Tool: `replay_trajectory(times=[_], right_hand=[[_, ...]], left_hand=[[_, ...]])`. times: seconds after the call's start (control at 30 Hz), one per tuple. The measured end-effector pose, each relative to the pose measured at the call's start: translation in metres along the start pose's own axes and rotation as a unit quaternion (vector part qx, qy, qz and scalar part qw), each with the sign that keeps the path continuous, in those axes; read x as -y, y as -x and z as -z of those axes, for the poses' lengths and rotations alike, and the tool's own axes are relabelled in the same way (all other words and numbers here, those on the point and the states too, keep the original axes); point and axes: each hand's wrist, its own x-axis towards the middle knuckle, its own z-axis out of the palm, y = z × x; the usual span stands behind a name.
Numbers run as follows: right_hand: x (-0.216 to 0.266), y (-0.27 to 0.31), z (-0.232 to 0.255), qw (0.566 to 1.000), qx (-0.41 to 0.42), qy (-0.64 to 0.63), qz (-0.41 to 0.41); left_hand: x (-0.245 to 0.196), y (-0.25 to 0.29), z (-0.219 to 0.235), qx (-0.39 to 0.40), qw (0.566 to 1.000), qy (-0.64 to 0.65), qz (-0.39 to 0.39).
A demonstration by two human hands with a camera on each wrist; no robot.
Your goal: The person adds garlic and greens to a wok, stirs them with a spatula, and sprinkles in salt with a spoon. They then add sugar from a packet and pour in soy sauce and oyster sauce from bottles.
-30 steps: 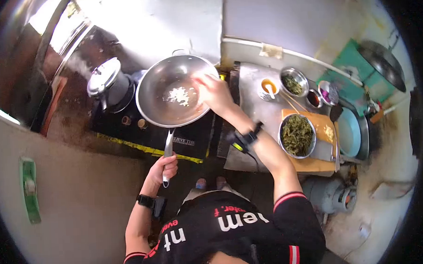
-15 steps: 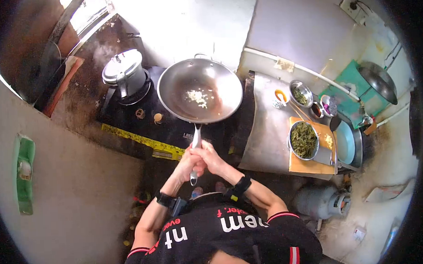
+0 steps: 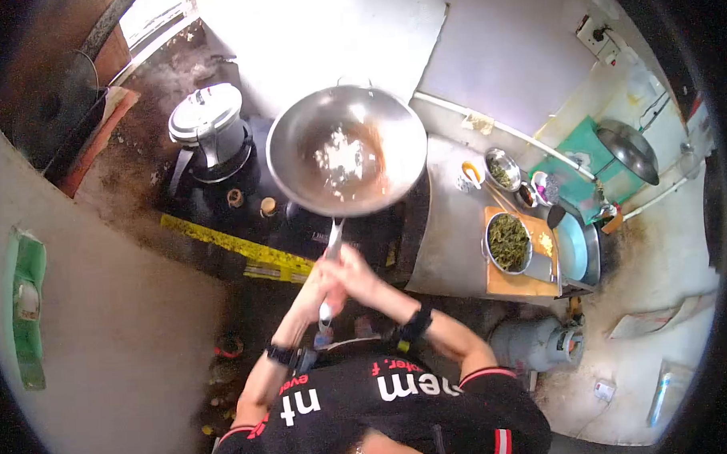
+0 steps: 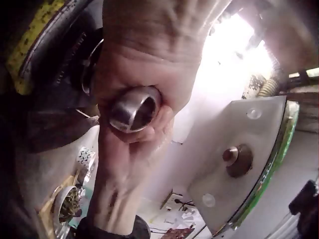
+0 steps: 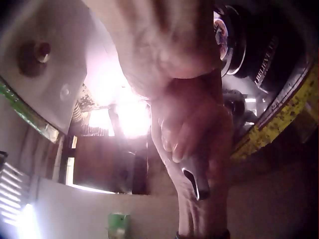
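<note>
A deep steel wok point(image 3: 393, 154) is held by its long handle point(image 3: 334, 238) in front of me, over the black stove. Small white chopped pieces point(image 3: 341, 157), somewhat blurred, are spread over its middle and up toward the far wall. My left hand point(image 3: 311, 294) grips the handle. Pressed close against it, my right hand point(image 3: 355, 275) has its fingers curled over the same grip. In the left wrist view the handle's rounded end point(image 4: 134, 110) pokes out between the hands; the right wrist view shows the handle end point(image 5: 196, 179) below curled fingers.
At left a lidded silver pot point(image 3: 208, 124) steams on a burner. To the right, a bowl of dark green vegetables point(image 3: 508, 242) stands on a wooden board point(image 3: 502, 285), beside a knife and small bowls. A grey gas cylinder point(image 3: 532, 345) sits below the counter.
My right hand has left the wok's inside and joined the left hand on the handle. The wok now looks larger in the head view, and its white pieces are more spread out.
</note>
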Motion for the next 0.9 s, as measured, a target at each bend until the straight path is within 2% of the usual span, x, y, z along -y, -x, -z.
replay_trajectory(times=[0.03,0.07,0.1,0.13,0.17,0.23,0.3,0.33,0.37,0.43,0.47,0.5,0.53,0.57,0.63,0.67,0.7,0.77,0.8,0.83,0.9], right_hand=[[-0.015,0.007,-0.006,0.999,-0.001,-0.006,0.032],[-0.01,0.015,-0.012,0.993,0.013,0.076,0.085],[-0.009,0.012,-0.012,0.993,-0.001,0.081,0.088],[-0.005,0.005,-0.004,0.998,0.014,0.021,0.053],[0.01,-0.007,0.008,0.999,0.026,-0.04,0.017],[0.037,-0.023,0.031,0.999,0.012,-0.02,-0.048],[0.042,-0.016,0.035,0.998,0.027,-0.041,-0.041],[0.029,-0.008,0.029,0.999,0.029,-0.022,-0.009],[0.011,0.007,0.016,0.999,0.03,-0.004,0.024],[-0.012,0.027,-0.009,0.996,0.057,-0.027,0.06],[-0.003,0.027,-0.01,0.991,0.115,-0.018,0.061],[0.009,0.023,-0.013,0.994,0.093,-0.048,0.039],[0.009,0.009,-0.005,0.993,0.102,-0.052,0.021],[0.008,-0.007,0.009,0.992,0.111,-0.05,0.006],[0.015,-0.021,0.029,0.986,0.131,-0.101,0.016],[0.02,-0.014,0.027,0.987,0.127,-0.096,0.002],[0.025,-0.006,0.023,0.988,0.124,-0.09,-0.012],[-0.009,0.016,-0.001,0.993,0.102,-0.055,0.031],[-0.005,0.029,-0.013,0.99,0.139,-0.017,0.034],[-0.011,0.032,-0.021,0.982,0.17,-0.017,0.076],[-0.005,0.018,-0.02,0.988,0.145,-0.025,0.04]], left_hand=[[-0.002,0.007,-0.002,-0.016,1.0,-0.009,-0.018],[-0.003,0.014,-0.003,-0.031,0.999,-0.018,-0.035],[0.003,0.007,0.007,-0.016,0.998,-0.045,-0.035],[0.009,-0.001,0.016,-0.001,0.997,-0.073,-0.036],[-0.019,-0.008,-0.003,0.04,0.996,-0.081,-0.022],[-0.025,-0.043,-0.007,0.074,0.995,0.022,0.055],[-0.03,-0.027,-0.018,0.067,0.997,0.022,0.043],[-0.026,-0.016,-0.022,0.057,0.997,0.026,0.033],[-0.01,-0.001,-0.011,0.021,0.998,-0.063,0.003],[-0.018,0.047,-0.019,-0.007,0.999,-0.008,0.045],[-0.028,0.048,-0.02,-0.013,0.998,-0.015,0.064],[-0.038,0.048,-0.02,-0.022,0.996,-0.021,0.089],[-0.038,0.032,-0.011,0.011,0.995,-0.065,0.081],[-0.038,0.013,-0.008,0.006,0.993,-0.035,0.114],[-0.038,-0.014,-0.018,0.013,0.997,-0.045,0.066],[-0.037,-0.015,-0.022,0.015,0.997,-0.037,0.07],[-0.026,-0.005,-0.011,0.032,0.997,-0.049,0.054],[-0.008,0.033,-0.007,-0.042,0.994,-0.102,-0.026],[-0.022,0.058,-0.014,-0.039,0.995,-0.087,0.023],[-0.031,0.077,-0.023,-0.036,0.995,-0.064,0.075],[-0.032,0.064,-0.005,0.011,0.995,-0.075,0.06]])
